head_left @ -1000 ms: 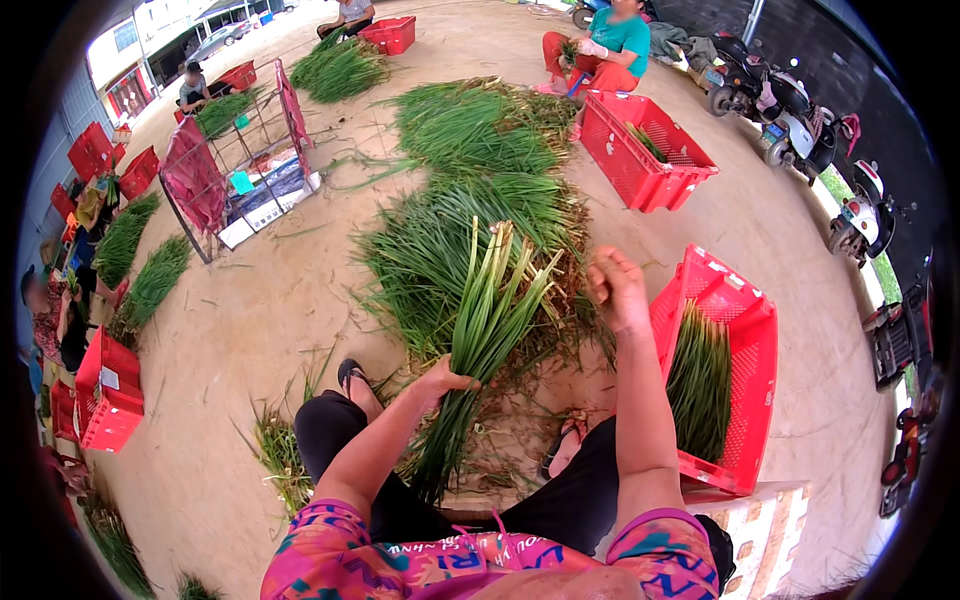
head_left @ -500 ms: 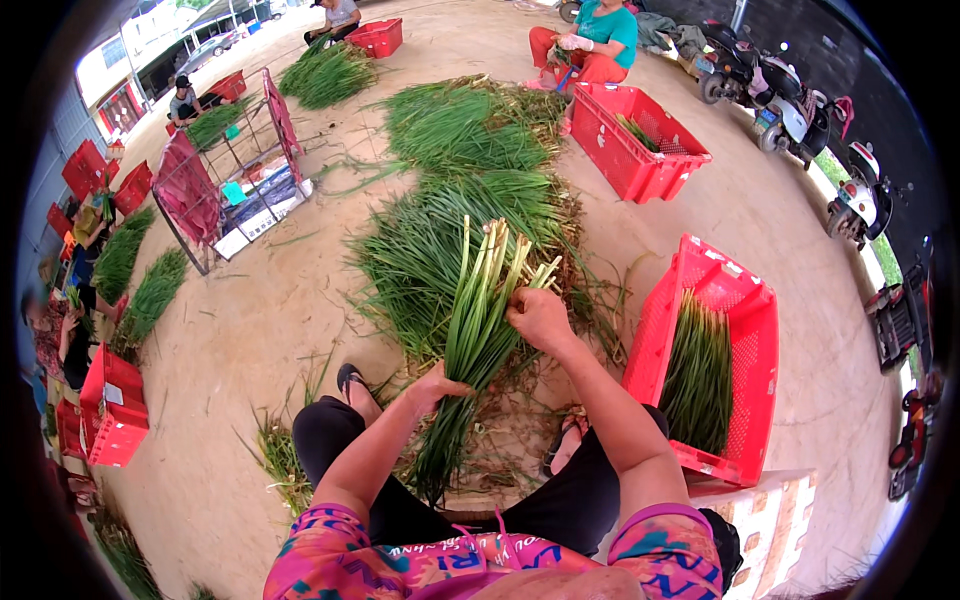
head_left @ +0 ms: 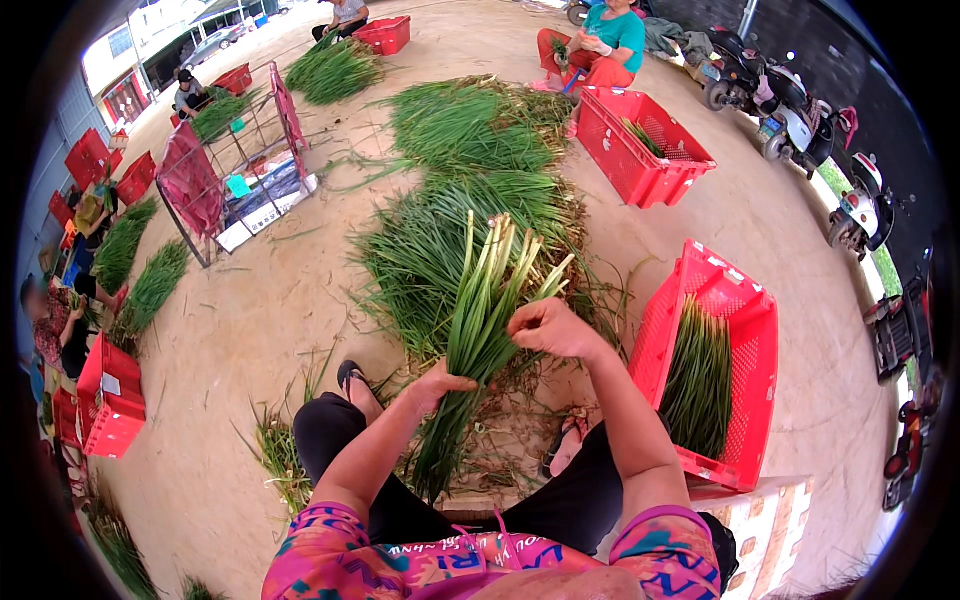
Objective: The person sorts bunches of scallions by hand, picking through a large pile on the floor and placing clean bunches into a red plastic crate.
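My left hand (head_left: 440,387) is wrapped round the middle of a bunch of garlic chives (head_left: 478,322), held upright between my knees. Its pale stem ends point away from me and fan apart at the top; the dark leaf tips hang toward my lap. Just right of the bunch is my right hand (head_left: 553,328), thumb and fingers curled into a pinch by the outer stems. Whatever those fingertips hold, if anything, is too small to make out. Beyond my hands lies a large heap of loose chives (head_left: 415,250) on the ground.
At my right stands a red crate (head_left: 757,375) with chives laid inside, beside a patterned box (head_left: 765,530). Farther off are another red crate (head_left: 635,160), a seated person in teal (head_left: 615,40), a metal-framed rack (head_left: 240,180) and parked scooters (head_left: 790,120). Scraps litter the ground by my feet.
My right hand has drawn slightly back and right, off the stems it was touching. The stem ends spread a little wider. My left hand keeps its hold.
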`<state>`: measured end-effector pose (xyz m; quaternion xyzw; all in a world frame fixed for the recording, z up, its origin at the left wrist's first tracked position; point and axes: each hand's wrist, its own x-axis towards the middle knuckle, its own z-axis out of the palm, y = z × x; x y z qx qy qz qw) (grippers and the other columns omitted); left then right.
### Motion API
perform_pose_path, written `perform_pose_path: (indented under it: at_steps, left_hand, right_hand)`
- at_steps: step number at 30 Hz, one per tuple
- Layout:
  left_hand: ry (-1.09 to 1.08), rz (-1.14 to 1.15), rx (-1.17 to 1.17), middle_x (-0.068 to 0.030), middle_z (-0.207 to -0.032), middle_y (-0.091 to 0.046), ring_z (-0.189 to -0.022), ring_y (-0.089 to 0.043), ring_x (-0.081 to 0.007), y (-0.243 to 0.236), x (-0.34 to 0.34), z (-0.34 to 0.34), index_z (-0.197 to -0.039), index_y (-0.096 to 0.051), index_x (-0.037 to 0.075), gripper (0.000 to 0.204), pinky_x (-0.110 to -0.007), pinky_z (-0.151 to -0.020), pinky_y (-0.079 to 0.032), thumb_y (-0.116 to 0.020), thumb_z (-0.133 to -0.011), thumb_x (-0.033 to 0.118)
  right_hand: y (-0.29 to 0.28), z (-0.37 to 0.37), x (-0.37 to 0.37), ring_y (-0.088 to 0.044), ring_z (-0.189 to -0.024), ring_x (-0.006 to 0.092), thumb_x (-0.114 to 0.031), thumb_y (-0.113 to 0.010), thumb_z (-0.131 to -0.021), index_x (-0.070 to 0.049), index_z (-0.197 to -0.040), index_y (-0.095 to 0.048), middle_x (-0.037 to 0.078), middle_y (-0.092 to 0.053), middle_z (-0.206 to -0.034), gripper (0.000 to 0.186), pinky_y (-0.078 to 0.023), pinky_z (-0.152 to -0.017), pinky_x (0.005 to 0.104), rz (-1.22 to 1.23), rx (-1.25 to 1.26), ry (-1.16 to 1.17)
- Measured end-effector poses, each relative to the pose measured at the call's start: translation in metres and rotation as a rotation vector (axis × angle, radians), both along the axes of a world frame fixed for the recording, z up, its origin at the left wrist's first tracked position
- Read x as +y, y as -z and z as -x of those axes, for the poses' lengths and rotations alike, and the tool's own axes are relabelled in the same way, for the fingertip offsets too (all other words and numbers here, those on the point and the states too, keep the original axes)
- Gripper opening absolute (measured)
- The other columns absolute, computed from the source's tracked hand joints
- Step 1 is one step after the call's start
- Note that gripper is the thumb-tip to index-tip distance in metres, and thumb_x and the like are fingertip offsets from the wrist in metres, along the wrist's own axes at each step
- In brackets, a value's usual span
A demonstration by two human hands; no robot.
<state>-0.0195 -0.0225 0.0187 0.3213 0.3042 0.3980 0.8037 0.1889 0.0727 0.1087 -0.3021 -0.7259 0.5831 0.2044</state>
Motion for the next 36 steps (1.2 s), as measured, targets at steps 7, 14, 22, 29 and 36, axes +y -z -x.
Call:
perform_pose_path:
  at_steps: [7,14,22,29,36]
  left_hand:
    - [-0.105,0.003,-0.021,-0.0102,-0.093,-0.058,-0.085,-0.057,-0.0204,-0.006,-0.003,-0.002,-0.11,-0.047,0.001,0.055,-0.031,-0.074,-0.043,-0.066,-0.059,0.004]
    - [-0.062,-0.037,0.002,-0.0109,-0.093,-0.058,-0.085,-0.057,-0.0212,0.007,0.001,0.003,-0.11,-0.047,0.001,0.054,-0.031,-0.077,-0.042,-0.067,-0.06,0.004]
    - [-0.168,-0.032,0.09,-0.0091,-0.09,-0.058,-0.077,-0.056,-0.0183,0.016,-0.001,0.003,-0.109,-0.048,0.002,0.052,-0.03,-0.072,-0.044,-0.067,-0.061,0.005]
    - [-0.112,0.008,0.072,-0.0065,-0.089,-0.057,-0.076,-0.055,-0.015,0.029,0.004,0.009,-0.106,-0.049,0.003,0.049,-0.029,-0.069,-0.044,-0.068,-0.061,0.006]
    - [-0.072,-0.009,0.129,-0.0047,-0.095,-0.056,-0.082,-0.053,-0.014,0.02,0.001,0.003,-0.109,-0.049,0.003,0.052,-0.028,-0.073,-0.042,-0.069,-0.061,0.004]
  right_hand:
    - [-0.019,0.003,-0.007,-0.062,-0.067,0.0191,-0.001,-0.056,-0.068,0.001,-0.077,-0.055,0.011,-0.059,-0.078,0.01,-0.052,-0.057,0.0294,0.549,0.37,-0.062]
    - [-0.019,-0.018,0.007,-0.059,-0.06,0.0188,0.001,-0.048,-0.066,-0.001,-0.07,-0.05,0.013,-0.055,-0.078,0.005,-0.051,-0.053,0.0295,0.763,0.9,0.106]
    - [-0.034,-0.061,0.025,-0.044,-0.048,0.0101,-0.006,-0.048,-0.067,-0.002,-0.07,-0.052,0.01,-0.054,-0.076,0.006,-0.038,-0.038,0.0206,0.639,1.445,0.048]
    - [-0.041,-0.055,0.022,-0.054,-0.055,0.0095,-0.012,-0.053,-0.077,-0.003,-0.088,-0.054,0.008,-0.06,-0.074,0.014,-0.044,-0.046,0.0201,0.32,0.577,0.518]
    - [-0.014,-0.01,0.017,-0.054,-0.059,0.007,-0.011,-0.063,-0.074,-0.001,-0.087,-0.057,0.002,-0.058,-0.071,0.018,-0.044,-0.051,0.0202,-0.129,0.233,0.559]
